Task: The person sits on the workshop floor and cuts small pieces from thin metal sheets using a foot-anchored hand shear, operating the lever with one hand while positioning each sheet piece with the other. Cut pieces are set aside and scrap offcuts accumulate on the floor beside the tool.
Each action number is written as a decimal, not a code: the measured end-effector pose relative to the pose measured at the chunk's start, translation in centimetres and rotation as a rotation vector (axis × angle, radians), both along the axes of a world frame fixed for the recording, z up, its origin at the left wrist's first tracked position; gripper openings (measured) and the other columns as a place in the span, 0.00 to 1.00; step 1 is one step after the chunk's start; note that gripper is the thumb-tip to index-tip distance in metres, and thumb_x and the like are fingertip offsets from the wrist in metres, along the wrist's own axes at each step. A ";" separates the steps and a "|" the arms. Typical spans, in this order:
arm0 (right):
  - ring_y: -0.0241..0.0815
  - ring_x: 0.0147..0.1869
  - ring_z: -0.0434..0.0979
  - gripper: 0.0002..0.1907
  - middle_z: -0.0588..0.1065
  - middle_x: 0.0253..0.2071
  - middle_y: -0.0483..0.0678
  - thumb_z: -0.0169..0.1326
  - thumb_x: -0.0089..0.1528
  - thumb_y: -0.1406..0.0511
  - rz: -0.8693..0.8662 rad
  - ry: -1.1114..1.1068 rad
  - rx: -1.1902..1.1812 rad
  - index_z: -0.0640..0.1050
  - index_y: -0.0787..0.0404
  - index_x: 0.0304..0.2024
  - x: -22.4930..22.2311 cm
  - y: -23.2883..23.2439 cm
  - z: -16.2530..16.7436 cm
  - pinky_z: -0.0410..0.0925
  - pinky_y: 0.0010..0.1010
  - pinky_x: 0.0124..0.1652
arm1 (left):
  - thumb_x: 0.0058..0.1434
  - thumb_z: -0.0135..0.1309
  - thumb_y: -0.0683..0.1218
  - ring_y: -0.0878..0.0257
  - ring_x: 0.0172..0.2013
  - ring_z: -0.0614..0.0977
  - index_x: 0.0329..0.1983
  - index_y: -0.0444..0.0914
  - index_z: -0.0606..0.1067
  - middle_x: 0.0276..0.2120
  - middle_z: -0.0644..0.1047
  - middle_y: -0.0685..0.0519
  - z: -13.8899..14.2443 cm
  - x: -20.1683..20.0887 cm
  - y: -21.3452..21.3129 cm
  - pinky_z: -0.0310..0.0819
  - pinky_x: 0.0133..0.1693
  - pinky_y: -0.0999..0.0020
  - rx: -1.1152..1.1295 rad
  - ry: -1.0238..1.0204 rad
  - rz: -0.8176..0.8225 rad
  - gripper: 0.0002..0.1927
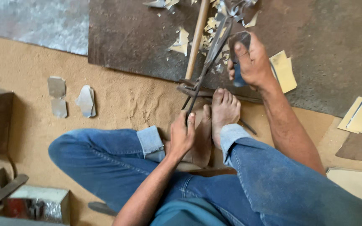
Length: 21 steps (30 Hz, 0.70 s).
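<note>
on the floor, left hand (pixel 182 136) grips shears (pixel 208 58) handle; right hand (pixel 252 62) clasps metal piece (pixel 239 42).

Soft, even daylight fills the frame, casting only faint shadows. A dull sheen shows on the grey metal sheet (pixel 34 23) at upper left. Focus softens slightly toward the lower edges.

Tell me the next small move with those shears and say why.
Probably press the handle down with the left hand to close the long shears: the right hand holds a small metal piece at the blades, and offcuts lie around them.
</note>
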State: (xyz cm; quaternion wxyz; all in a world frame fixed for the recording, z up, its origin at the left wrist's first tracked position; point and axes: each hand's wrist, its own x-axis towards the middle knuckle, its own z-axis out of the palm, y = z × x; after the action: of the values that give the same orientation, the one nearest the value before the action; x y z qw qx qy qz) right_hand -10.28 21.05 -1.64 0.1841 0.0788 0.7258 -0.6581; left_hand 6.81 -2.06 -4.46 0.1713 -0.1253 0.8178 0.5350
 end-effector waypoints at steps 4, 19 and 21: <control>0.34 0.26 0.73 0.23 0.72 0.28 0.46 0.49 0.73 0.49 0.095 -0.015 -0.002 0.66 0.59 0.58 0.2 -1.4 -0.9 0.71 0.28 0.26 | 0.74 0.44 0.50 0.40 0.37 0.81 0.46 0.36 0.76 0.34 0.79 0.37 0.9 0.5 -0.5 0.72 0.39 0.49 0.054 0.052 0.029 0.15; 0.34 0.29 0.74 0.21 0.70 0.31 0.45 0.48 0.75 0.51 0.206 0.026 0.052 0.65 0.62 0.52 0.8 -1.5 -1.9 0.71 0.28 0.27 | 0.74 0.46 0.50 0.40 0.21 0.76 0.33 0.35 0.71 0.19 0.70 0.36 0.2 -0.1 -0.2 0.67 0.25 0.51 0.036 -0.022 0.055 0.17; 0.34 0.31 0.76 0.21 0.70 0.33 0.45 0.48 0.76 0.51 0.218 0.073 0.065 0.65 0.63 0.52 0.9 -1.6 -1.9 0.73 0.28 0.28 | 0.74 0.45 0.51 0.41 0.18 0.75 0.31 0.35 0.70 0.17 0.68 0.36 -0.4 -0.4 -0.4 0.66 0.24 0.51 0.044 -0.111 0.025 0.18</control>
State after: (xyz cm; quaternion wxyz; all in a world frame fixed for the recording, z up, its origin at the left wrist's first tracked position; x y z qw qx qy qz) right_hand -9.39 19.46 -3.53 0.2251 -0.0186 0.7575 -0.6126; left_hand 6.45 -2.41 -4.89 0.2124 -0.1613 0.7933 0.5473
